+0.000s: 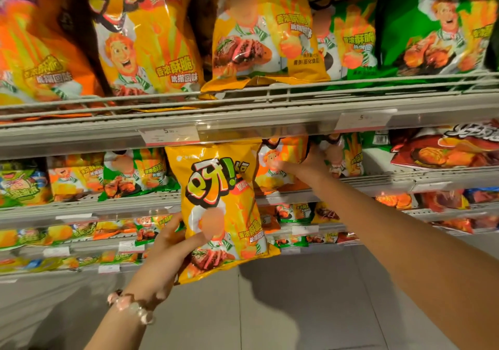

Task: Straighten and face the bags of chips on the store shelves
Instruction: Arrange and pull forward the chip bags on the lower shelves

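Below shelf rail (243, 128), yellow bag (216, 203) upright, front out.

Grey shelving (243, 122), pale tiled floor (297, 309)

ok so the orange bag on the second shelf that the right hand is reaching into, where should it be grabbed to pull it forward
Probably by its upper side edges, coming straight in from the front under the shelf rail. The orange bag stands upright with its top tucked behind that rail, and the right hand is already at its upper right edge. The left hand holds the yellow bag.
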`<state>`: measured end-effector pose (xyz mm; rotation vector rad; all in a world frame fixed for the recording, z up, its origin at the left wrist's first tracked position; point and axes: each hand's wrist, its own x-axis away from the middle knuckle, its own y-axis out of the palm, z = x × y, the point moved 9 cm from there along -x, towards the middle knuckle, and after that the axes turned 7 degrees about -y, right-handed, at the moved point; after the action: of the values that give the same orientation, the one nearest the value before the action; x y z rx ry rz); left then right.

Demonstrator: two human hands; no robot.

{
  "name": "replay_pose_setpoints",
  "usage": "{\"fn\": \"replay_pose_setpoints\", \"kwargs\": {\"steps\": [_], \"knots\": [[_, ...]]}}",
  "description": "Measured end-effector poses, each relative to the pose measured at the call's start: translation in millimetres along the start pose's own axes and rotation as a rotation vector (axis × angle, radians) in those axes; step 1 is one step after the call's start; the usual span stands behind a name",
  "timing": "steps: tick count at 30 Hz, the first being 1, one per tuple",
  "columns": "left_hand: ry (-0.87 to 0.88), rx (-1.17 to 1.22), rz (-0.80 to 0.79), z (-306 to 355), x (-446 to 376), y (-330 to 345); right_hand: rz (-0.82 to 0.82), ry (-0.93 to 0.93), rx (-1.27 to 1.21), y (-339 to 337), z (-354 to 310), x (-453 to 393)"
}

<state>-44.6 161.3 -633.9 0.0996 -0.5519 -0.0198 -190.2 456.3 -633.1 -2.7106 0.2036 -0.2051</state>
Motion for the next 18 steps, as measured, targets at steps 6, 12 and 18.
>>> {"fn": "replay_pose_setpoints", "kwargs": {"steps": [6,12,18], "knots": [[-0.021,0.038,0.037,-8,7,-14,-0.107,0.069,-0.018,3,3,-2],[-0.016,0.057,0.015,-8,11,-13,-0.128,0.099,-0.057,-3,-6,11],[-0.018,0.099,0.030,-9,10,-10,0.005,0.090,-0.209,-36,4,43]]}}
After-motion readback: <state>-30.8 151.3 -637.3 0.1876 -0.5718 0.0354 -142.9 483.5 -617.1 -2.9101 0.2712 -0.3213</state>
